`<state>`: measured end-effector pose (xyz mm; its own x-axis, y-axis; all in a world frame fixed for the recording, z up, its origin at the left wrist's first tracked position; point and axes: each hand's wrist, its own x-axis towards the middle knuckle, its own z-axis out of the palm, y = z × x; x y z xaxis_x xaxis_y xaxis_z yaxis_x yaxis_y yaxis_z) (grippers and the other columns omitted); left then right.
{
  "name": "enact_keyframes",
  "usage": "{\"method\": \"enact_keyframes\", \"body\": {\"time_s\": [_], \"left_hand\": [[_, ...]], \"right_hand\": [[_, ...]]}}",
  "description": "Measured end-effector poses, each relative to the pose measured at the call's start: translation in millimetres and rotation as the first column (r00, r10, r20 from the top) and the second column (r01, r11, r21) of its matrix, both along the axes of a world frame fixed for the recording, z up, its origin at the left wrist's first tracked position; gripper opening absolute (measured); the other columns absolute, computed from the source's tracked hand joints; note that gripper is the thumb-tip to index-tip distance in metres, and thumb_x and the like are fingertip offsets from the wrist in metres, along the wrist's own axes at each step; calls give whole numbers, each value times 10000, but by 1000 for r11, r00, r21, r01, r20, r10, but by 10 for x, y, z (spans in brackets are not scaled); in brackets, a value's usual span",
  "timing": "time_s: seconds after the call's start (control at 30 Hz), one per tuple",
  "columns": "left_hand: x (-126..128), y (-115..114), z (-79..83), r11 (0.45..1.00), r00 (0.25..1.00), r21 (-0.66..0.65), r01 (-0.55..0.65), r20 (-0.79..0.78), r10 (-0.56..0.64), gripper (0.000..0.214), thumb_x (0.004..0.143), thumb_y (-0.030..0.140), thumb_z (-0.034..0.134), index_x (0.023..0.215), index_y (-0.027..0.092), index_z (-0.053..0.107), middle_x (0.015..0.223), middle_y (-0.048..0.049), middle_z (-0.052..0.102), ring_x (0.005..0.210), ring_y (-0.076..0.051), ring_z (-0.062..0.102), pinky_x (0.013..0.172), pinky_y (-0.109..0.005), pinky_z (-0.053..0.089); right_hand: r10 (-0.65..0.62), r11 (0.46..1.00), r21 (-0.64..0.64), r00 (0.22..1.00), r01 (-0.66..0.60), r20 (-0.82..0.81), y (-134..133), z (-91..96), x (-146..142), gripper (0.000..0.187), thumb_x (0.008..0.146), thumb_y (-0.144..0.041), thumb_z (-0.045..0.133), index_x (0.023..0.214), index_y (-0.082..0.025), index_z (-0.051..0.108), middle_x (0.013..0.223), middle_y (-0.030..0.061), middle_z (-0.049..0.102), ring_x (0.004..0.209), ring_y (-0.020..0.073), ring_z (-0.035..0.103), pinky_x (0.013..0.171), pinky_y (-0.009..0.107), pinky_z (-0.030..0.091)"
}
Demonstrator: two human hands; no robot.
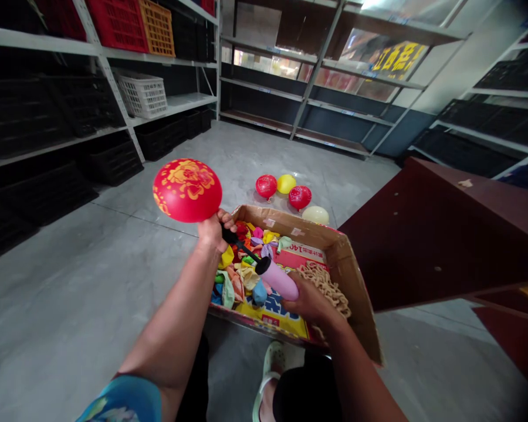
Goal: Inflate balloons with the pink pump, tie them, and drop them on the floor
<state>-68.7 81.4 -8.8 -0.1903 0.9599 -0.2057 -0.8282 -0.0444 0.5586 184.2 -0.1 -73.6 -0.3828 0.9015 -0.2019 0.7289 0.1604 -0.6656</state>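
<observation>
A red balloon (187, 190) with a yellow print, round and inflated, stands out from my left hand (212, 232). The fingers of that hand are closed around the balloon's neck and the black end of a hand pump (280, 280); the exact joint is hidden. My right hand (305, 298) grips the pump's pink barrel, with a stretch of black rod showing between the two hands. Under the pump, a cardboard box (354, 269) holds limp balloons (246, 278) of many colours and a heap of beige rope (328, 284).
Several inflated balloons (300, 198) lie on the grey floor beyond the box. To the right stands a dark red wooden piece (422, 240). Metal shelves (176, 105) with crates line the left, and further racks (308, 88) stand along the back. My shoe (273, 357) is just below the box.
</observation>
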Motion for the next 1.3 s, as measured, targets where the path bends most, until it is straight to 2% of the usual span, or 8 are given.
{"method": "enact_keyframes", "body": {"time_s": [0.17,0.27,0.47,0.67,0.83,1.07,1.17,1.3], "left_hand": [[388,-64,-50,994,992,-25,111,-56,-112,225,730,127,418,559,193,288,456,58,274,352,-60,288,349,-192,284],[449,-84,-28,992,989,-10,124,-79,-124,224,736,126,413,555,191,298,456,52,290,356,-62,296,348,-194,288],[98,-53,129,999,1000,41,22,-22,-21,199,671,85,420,583,193,278,478,62,277,355,-55,294,349,-186,281],[-146,-49,230,997,999,60,-44,-4,45,196,642,79,424,603,191,267,482,73,252,353,-44,284,348,-168,267],[85,-29,123,999,999,34,32,-10,-31,215,664,96,436,592,193,258,481,68,259,352,-48,278,344,-172,270],[527,-69,-77,987,985,-23,160,-54,-162,246,710,140,445,564,193,254,459,59,259,349,-53,285,342,-178,271],[544,-65,-99,985,984,-35,171,-40,-172,250,714,160,457,566,197,259,464,60,261,349,-58,293,343,-188,279],[353,2,-94,994,994,-23,109,21,-108,233,685,120,451,578,198,259,475,65,254,351,-57,283,345,-192,271]], "right_hand": [[-50,999,-9,992,49,-115,-26,-27,-222,509,652,-195,649,1150,-188,541,933,47,682,734,161,617,601,226,455],[-58,998,-18,991,56,-125,-32,-10,-228,462,656,-218,659,1104,-172,552,899,40,679,708,149,606,590,222,452],[-19,998,-67,994,12,-111,-34,56,26,359,621,-200,681,964,-172,576,847,13,651,678,127,572,555,199,430],[26,997,-64,996,-31,-81,-68,-11,319,370,607,-158,660,968,-178,582,884,-9,639,765,144,569,650,220,442],[30,998,-59,994,-36,-102,-87,-9,152,346,627,-172,647,966,-172,577,847,-6,638,732,143,571,613,214,433],[-52,998,-31,993,49,-105,-67,66,-148,409,664,-225,643,1062,-167,570,866,34,665,668,136,580,564,215,434],[-41,999,-40,991,36,-126,-63,75,-123,392,654,-213,650,1036,-166,575,865,32,664,675,129,582,575,210,445],[-53,995,-87,995,46,-80,-56,61,37,381,642,-204,646,1013,-159,572,849,25,669,665,135,588,558,212,447]]}}
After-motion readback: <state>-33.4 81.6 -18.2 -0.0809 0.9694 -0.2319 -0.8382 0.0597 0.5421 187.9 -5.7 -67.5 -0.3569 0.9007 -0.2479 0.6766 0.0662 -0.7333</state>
